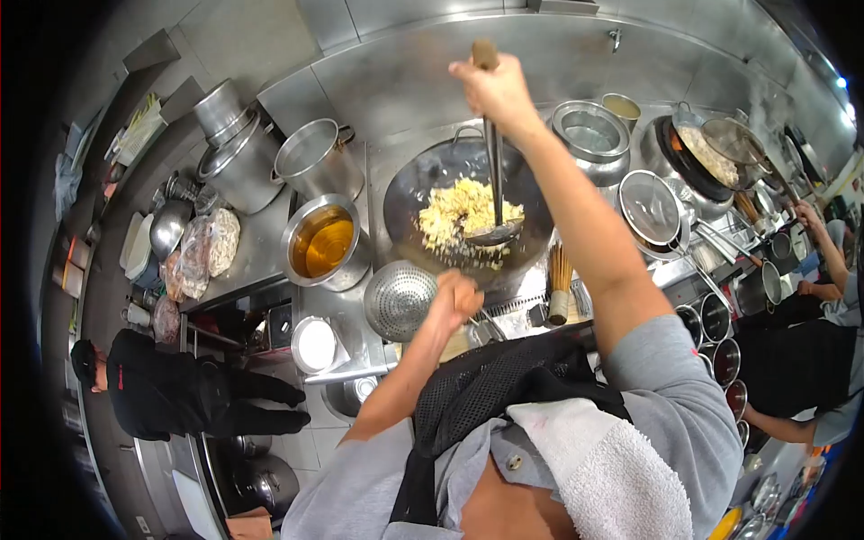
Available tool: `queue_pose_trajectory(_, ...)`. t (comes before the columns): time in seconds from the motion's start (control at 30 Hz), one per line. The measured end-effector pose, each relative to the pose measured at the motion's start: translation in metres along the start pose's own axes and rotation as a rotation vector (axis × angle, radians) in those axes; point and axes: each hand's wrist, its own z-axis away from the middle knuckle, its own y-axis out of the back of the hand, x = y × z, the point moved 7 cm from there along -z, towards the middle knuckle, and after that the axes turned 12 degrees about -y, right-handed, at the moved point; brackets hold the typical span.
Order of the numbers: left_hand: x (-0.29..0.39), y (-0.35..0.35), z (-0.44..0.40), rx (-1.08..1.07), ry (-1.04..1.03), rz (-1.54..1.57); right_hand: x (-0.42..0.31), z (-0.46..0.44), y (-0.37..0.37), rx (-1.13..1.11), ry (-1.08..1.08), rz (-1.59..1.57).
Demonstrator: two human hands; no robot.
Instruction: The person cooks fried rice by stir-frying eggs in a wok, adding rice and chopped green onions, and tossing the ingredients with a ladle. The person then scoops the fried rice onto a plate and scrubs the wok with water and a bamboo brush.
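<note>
A dark wok (409, 202) sits on the range in front of me, with a loop handle on its far rim. Loose yellow and pale food (450, 211), resembling egg with rice, lies in its middle. My right hand (499, 90) is closed around the upper handle of a long metal ladle (494, 175). The ladle stands nearly upright, and its bowl rests in the food on the right. My left hand (457, 299) is closed at the wok's near rim and appears to grip it; the fingers hide the exact hold. Just left of that hand lies a perforated strainer (400, 300).
Left of the wok are a pot of amber oil (324, 243) and a tall pot (310, 157). A bamboo brush (559, 288) stands at right, near a mesh strainer (650, 209). One person (162, 382) is at left; another person (801, 351) works at right.
</note>
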Motion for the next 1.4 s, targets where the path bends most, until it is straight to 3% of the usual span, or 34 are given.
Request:
queue_pose_trajectory(0.07,0.017,-0.05,0.007,0.347,-0.131,-0.229,0.054,-0.006,0.002,0.065,0.079,0.075)
queue_pose_trajectory(0.1,0.018,-0.059,0.017,0.35,-0.201,-0.32,0.071,-0.014,0.01,0.083,0.143,0.075)
queue_pose_trajectory(0.13,0.01,-0.042,0.026,0.349,-0.194,-0.316,0.077,-0.021,0.021,0.102,0.212,0.081)
queue_pose_trajectory(0.2,-0.006,0.002,0.048,0.276,-0.165,-0.316,0.039,-0.015,0.032,0.052,0.066,-0.036)
queue_pose_trajectory(0.27,-0.013,0.004,0.057,0.183,-0.119,-0.276,-0.005,-0.01,0.026,-0.046,0.074,-0.146)
queue_pose_trajectory(0.33,-0.011,-0.008,0.056,0.114,-0.066,-0.236,-0.021,0.007,0.007,0.003,0.023,-0.092)
queue_pose_trajectory(0.47,0.009,-0.055,0.005,0.351,-0.169,-0.216,0.069,0.018,-0.023,0.015,0.113,-0.177)
queue_pose_trajectory(0.53,-0.005,-0.041,0.022,0.146,-0.199,-0.149,0.074,0.004,-0.005,0.043,0.167,-0.186)
queue_pose_trajectory(0.57,-0.014,-0.034,0.048,0.144,-0.201,-0.196,0.06,0.0,0.005,0.01,0.102,-0.233)
queue_pose_trajectory(0.6,-0.028,0.015,0.049,0.032,-0.125,-0.129,0.034,-0.004,0.015,-0.022,0.045,-0.282)
queue_pose_trajectory(0.67,-0.002,-0.062,0.101,-0.124,-0.808,-1.432,-0.013,0.002,0.014,-0.089,0.038,-0.287)
queue_pose_trajectory(0.73,-0.012,-0.018,0.057,0.106,-0.143,-0.313,-0.032,0.019,-0.003,-0.028,-0.002,-0.102)
queue_pose_trajectory(0.83,0.009,-0.028,-0.003,0.307,-0.036,-0.128,0.04,0.013,-0.018,0.057,0.135,0.067)
queue_pose_trajectory(0.87,0.001,-0.034,0.007,0.305,-0.012,-0.146,0.062,0.009,-0.012,0.077,0.156,0.062)
queue_pose_trajectory(0.93,-0.004,-0.051,0.034,0.354,-0.154,-0.218,0.058,-0.002,0.013,0.078,0.153,0.051)
queue_pose_trajectory(0.97,-0.016,-0.008,0.038,0.191,-0.128,-0.164,0.054,-0.009,0.02,0.054,0.143,0.027)
queue_pose_trajectory(1.0,-0.024,-0.011,0.058,0.073,-0.101,-0.233,0.035,-0.012,0.027,-0.069,0.045,-0.131)
queue_pose_trajectory(1.07,-0.02,-0.015,0.077,0.281,-0.134,-0.403,-0.012,-0.003,0.03,-0.099,-0.012,-0.122)
queue_pose_trajectory(1.1,-0.013,-0.012,0.066,0.286,-0.143,-0.4,-0.014,0.003,0.021,-0.109,-0.013,-0.125)
queue_pose_trajectory(1.17,0.0,-0.017,0.017,0.086,-0.077,-0.165,-0.012,0.017,0.011,0.029,0.043,0.1)
queue_pose_trajectory(1.2,0.008,-0.017,-0.005,0.225,-0.037,-0.099,0.018,0.011,0.009,0.091,0.156,0.184)
queue_pose_trajectory(1.27,0.019,-0.054,0.002,0.451,-0.156,-0.327,0.06,0.007,0.017,0.146,0.176,0.18)
queue_pose_trajectory(1.3,0.015,-0.042,0.009,0.45,-0.145,-0.33,0.062,0.003,0.026,0.156,0.172,0.183)
queue_pose_trajectory(1.37,0.002,-0.015,0.031,0.214,-0.149,-0.221,0.056,-0.009,0.048,0.132,0.188,0.056)
queue_pose_trajectory(1.4,-0.004,-0.01,0.052,0.136,-0.108,-0.309,0.03,-0.009,0.05,0.049,0.113,-0.042)
